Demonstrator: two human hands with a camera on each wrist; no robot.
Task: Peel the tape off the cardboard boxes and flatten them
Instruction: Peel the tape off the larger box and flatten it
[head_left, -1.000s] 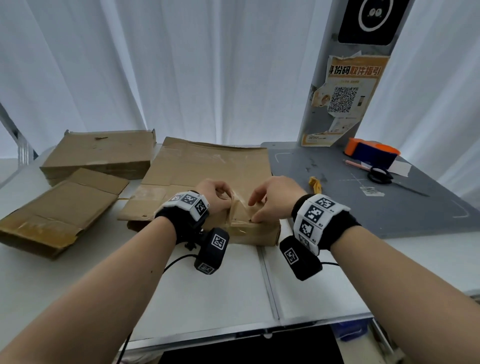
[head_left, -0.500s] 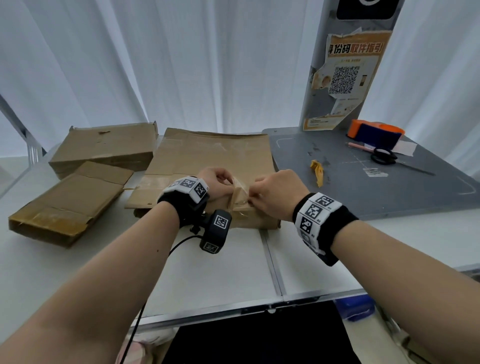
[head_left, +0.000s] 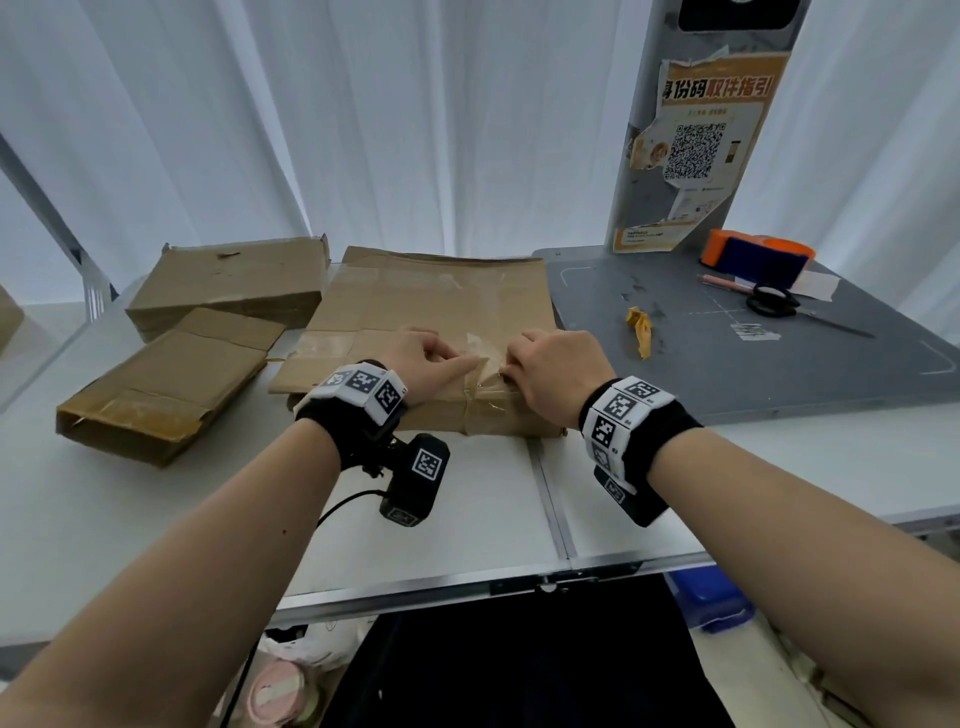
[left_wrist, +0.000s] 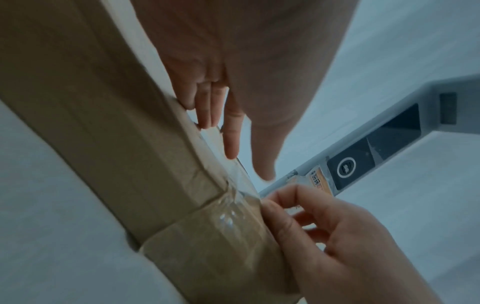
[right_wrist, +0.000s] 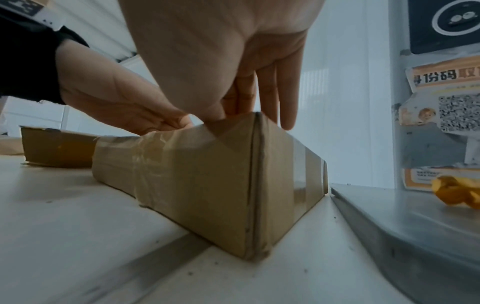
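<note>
Centrally on the white surface sits a taped cardboard box. Left hand presses it with straight fingers; right hand pinches clear tape at its near edge.

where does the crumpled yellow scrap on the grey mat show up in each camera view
Head: the crumpled yellow scrap lies right of centre on the grey mat, just right of the right hand.
Left wrist: not in it.
Right wrist: at the far right edge, on the mat, below the poster.
Shared landmark: the orange QR-code poster on the grey post, seen in all three views.
</note>
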